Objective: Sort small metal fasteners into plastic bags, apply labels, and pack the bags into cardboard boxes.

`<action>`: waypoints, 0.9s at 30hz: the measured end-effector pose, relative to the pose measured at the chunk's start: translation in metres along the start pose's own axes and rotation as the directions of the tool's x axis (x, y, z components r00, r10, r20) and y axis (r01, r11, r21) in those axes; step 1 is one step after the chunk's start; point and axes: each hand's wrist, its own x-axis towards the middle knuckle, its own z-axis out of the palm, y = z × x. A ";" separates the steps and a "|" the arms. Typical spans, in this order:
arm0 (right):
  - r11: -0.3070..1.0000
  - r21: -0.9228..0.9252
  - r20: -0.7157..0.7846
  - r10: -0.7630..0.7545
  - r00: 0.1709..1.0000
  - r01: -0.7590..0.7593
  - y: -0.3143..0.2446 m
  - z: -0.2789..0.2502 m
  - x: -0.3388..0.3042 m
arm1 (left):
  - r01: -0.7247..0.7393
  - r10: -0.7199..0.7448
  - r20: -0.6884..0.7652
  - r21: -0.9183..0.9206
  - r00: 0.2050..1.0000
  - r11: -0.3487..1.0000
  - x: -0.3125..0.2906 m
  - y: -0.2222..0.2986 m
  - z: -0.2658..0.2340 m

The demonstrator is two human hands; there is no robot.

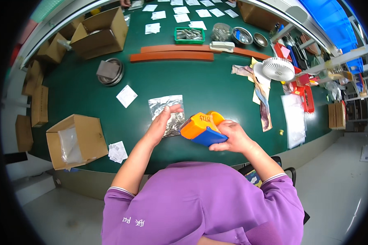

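My right hand [234, 138] is wrapped round an orange-and-blue plastic device [202, 128], which has dark handwriting on its orange side. I cannot make out its exact kind. The device is tilted, its orange end toward the left, beside a clear plastic bag [173, 118] of small silvery metal pieces. That bag lies flat on the green table [216, 96]. Over the bag's left side is my left hand [161, 124], fingers stretched out and nothing visible in them. Whether it touches the bag I cannot tell.
An open cardboard box [88, 139] and printed slips [117, 152] are at the left, with metal bowls [110, 72] behind. Brown-orange strips [171, 56] cross the far side, before a green tray [189, 36]. A white fan [278, 68] and plastic sheets [293, 120] lie right.
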 end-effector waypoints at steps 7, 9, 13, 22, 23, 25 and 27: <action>0.998 0.040 0.113 0.033 0.993 -0.037 0.003 0.003 0.022 | -0.134 0.124 0.133 0.069 0.983 0.989 -0.023 0.047 -0.012; 0.988 0.135 0.223 0.041 0.974 -0.072 -0.006 0.005 0.032 | 0.017 -0.013 0.111 -0.034 0.994 0.999 -0.030 0.046 -0.024; 0.885 0.278 0.352 0.267 0.897 -0.373 -0.024 0.000 0.042 | 0.246 -0.153 0.276 -0.342 0.949 0.907 -0.024 0.046 -0.040; 0.888 0.012 0.471 0.401 0.786 -0.460 -0.021 -0.043 0.053 | -0.019 0.008 -0.413 -0.020 0.911 1.000 -0.055 0.052 -0.100; 0.875 0.029 0.442 0.423 0.791 -0.483 -0.023 -0.048 0.055 | 0.015 -0.031 -0.481 -0.038 0.876 0.999 -0.058 0.049 -0.109; 0.889 0.069 0.474 0.369 0.799 -0.452 -0.011 -0.054 0.051 | -0.006 -0.024 -0.469 -0.062 0.883 0.998 -0.055 0.051 -0.112; 0.881 0.106 0.469 0.364 0.805 -0.461 -0.019 -0.065 0.052 | 0.001 -0.019 -0.458 -0.039 0.889 0.999 -0.045 0.066 -0.115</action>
